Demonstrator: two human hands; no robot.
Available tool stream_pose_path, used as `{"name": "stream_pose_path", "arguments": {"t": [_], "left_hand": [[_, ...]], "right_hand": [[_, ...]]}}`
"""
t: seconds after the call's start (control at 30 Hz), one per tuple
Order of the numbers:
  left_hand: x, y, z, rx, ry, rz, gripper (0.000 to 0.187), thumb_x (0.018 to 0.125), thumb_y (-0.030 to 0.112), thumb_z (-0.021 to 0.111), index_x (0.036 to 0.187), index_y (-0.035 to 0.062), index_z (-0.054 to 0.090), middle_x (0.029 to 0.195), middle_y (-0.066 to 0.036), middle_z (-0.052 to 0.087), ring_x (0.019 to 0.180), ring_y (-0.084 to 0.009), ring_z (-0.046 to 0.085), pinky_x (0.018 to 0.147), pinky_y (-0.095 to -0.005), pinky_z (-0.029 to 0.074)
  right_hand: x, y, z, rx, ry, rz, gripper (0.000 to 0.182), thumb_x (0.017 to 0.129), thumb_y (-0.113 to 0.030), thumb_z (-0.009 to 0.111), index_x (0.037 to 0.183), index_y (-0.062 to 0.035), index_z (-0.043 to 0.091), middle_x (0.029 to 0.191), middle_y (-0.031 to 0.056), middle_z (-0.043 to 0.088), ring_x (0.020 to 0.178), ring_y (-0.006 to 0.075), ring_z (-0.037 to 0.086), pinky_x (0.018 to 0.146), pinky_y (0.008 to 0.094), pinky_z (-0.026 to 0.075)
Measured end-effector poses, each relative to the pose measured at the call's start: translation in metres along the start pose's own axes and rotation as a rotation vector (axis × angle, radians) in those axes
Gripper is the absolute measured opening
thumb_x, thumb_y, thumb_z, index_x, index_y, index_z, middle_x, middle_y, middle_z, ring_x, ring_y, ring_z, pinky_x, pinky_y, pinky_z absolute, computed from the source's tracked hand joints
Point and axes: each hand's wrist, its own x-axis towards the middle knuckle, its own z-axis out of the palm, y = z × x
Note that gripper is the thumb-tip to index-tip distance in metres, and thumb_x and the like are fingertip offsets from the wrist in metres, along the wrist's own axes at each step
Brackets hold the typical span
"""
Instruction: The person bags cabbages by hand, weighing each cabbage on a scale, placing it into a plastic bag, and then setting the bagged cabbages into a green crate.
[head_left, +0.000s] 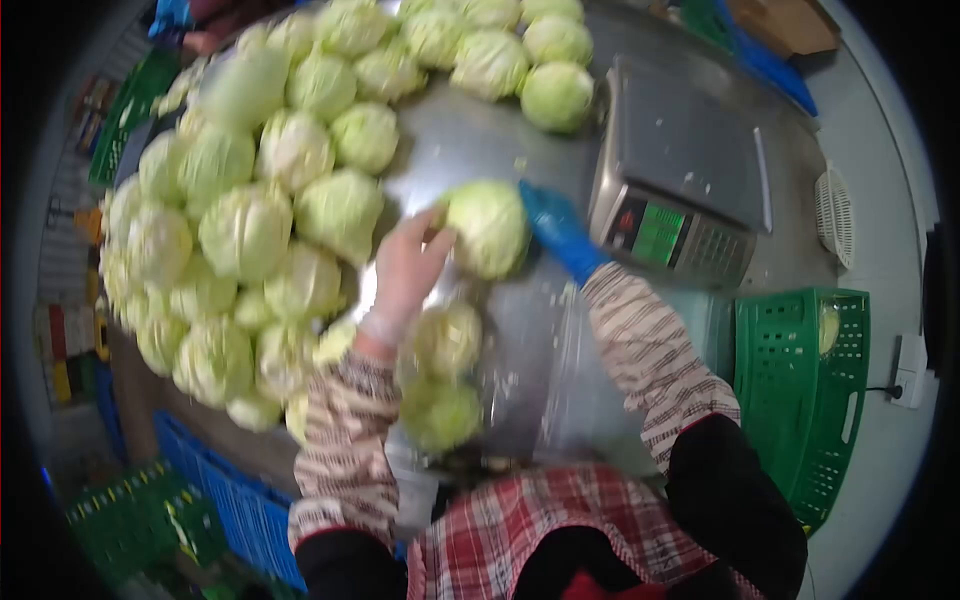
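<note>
A pale green cabbage (487,229) rests on the metal table (455,140) between my two hands. My left hand (408,262), in a thin clear glove, touches its left side with fingers apart. On the right, my right hand (560,228) in a blue glove has its fingers against the cabbage's edge. A large heap of cabbages (246,232) covers the table's left side and curves round the back. Nearer my body lie two more, a trimmed cabbage (445,340) and a greener one (441,412).
Right of my hands stands a weighing scale (690,150) with a lit green display. A green crate (800,400) is at the right, beside a white basket (834,217). Blue crates (235,495) and green crates (130,520) stand lower left. Part of another person (215,15) shows upper left.
</note>
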Motion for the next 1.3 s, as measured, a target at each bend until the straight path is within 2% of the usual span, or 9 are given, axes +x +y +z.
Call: {"name": "stream_pose_path", "arguments": {"t": [0.13,0.27,0.4,0.5,0.73,0.83,1.07,1.2,1.3], "left_hand": [[-0.072,-0.012,-0.034,-0.243,0.044,-0.064,0.044,0.083,0.023,0.059,0.120,-0.0013,0.054,0.105,-0.013,0.062,0.094,-0.0187,0.058,0.081,-0.0312,0.045],[-0.188,-0.046,-0.053,-0.115,0.169,-0.130,0.051,0.077,0.018,0.066,0.121,-0.0027,0.051,0.117,-0.016,0.054,0.105,-0.0233,0.052,0.089,-0.0347,0.042],[-0.262,-0.085,-0.021,0.108,0.249,-0.018,0.071,0.070,0.019,0.074,0.129,-0.0026,0.041,0.124,-0.018,0.048,0.108,-0.0248,0.052,0.088,-0.0342,0.044],[-0.259,-0.089,-0.003,-0.543,0.095,-0.384,0.077,0.069,0.021,0.076,0.130,-0.0041,0.038,0.125,-0.020,0.047,0.107,-0.0255,0.053,0.086,-0.0328,0.045],[-0.232,-0.094,0.004,-0.241,0.030,-0.196,0.081,0.068,0.018,0.077,0.133,-0.0046,0.033,0.120,-0.016,0.053,0.105,-0.0241,0.055,0.086,-0.0320,0.047],[-0.227,-0.093,0.003,-0.686,-0.066,-0.342,0.080,0.067,0.011,0.077,0.134,-0.0024,0.033,0.121,-0.014,0.052,0.106,-0.0225,0.054,0.088,-0.0313,0.046],[-0.228,-0.111,-0.005,-0.805,-0.143,-0.326,0.076,0.073,0.011,0.072,0.136,0.0003,0.031,0.120,-0.012,0.051,0.106,-0.0216,0.053,0.088,-0.0297,0.046],[-0.224,-0.114,-0.005,-0.844,-0.027,-0.473,0.065,0.078,0.027,0.069,0.129,-0.0022,0.042,0.111,-0.008,0.054,0.085,-0.0121,0.054,0.066,-0.0222,0.042],[-0.222,-0.116,-0.008,-0.834,-0.129,-0.486,0.055,0.083,0.031,0.061,0.126,-0.0003,0.046,0.115,-0.008,0.055,0.094,-0.0160,0.056,0.076,-0.0280,0.044]], "right_hand": [[-0.092,-0.015,-0.013,0.043,0.357,-0.181,0.032,0.088,-0.028,0.059,0.104,-0.0001,0.063,0.095,0.0165,0.066,0.085,0.0241,0.065,0.076,0.0299,0.050],[-0.213,0.022,0.007,0.135,0.033,-0.046,0.028,0.085,-0.024,0.064,0.101,-0.0018,0.065,0.093,0.0107,0.068,0.085,0.0159,0.064,0.076,0.0288,0.051],[-0.274,0.024,0.056,0.013,-0.342,-0.125,0.034,0.084,-0.033,0.061,0.100,-0.0037,0.066,0.094,0.0158,0.066,0.082,0.0270,0.065,0.076,0.0347,0.051],[-0.295,0.017,0.096,-0.326,-0.437,-0.264,0.038,0.082,-0.039,0.059,0.094,-0.0038,0.066,0.088,0.0171,0.065,0.079,0.0312,0.064,0.072,0.0396,0.051],[-0.293,0.004,0.126,-0.645,-0.499,-0.468,0.036,0.076,-0.043,0.061,0.085,-0.0080,0.064,0.082,0.0107,0.062,0.070,0.0309,0.062,0.061,0.0419,0.049],[-0.289,0.005,0.124,-0.721,-0.597,-0.421,0.036,0.076,-0.044,0.061,0.086,-0.0086,0.064,0.083,0.0103,0.061,0.073,0.0314,0.062,0.063,0.0419,0.049],[-0.288,0.013,0.097,-0.513,-0.480,-0.313,0.041,0.081,-0.041,0.059,0.100,-0.0060,0.064,0.096,0.0122,0.064,0.087,0.0299,0.062,0.075,0.0387,0.049],[-0.277,0.006,0.087,-0.183,-0.259,-0.082,0.044,0.081,-0.043,0.060,0.101,-0.0036,0.064,0.092,0.0160,0.065,0.083,0.0297,0.064,0.076,0.0359,0.050],[-0.266,0.008,0.091,-0.026,-0.140,-0.053,0.046,0.081,-0.043,0.061,0.101,-0.0013,0.064,0.092,0.0163,0.066,0.085,0.0291,0.064,0.076,0.0355,0.050]]}}
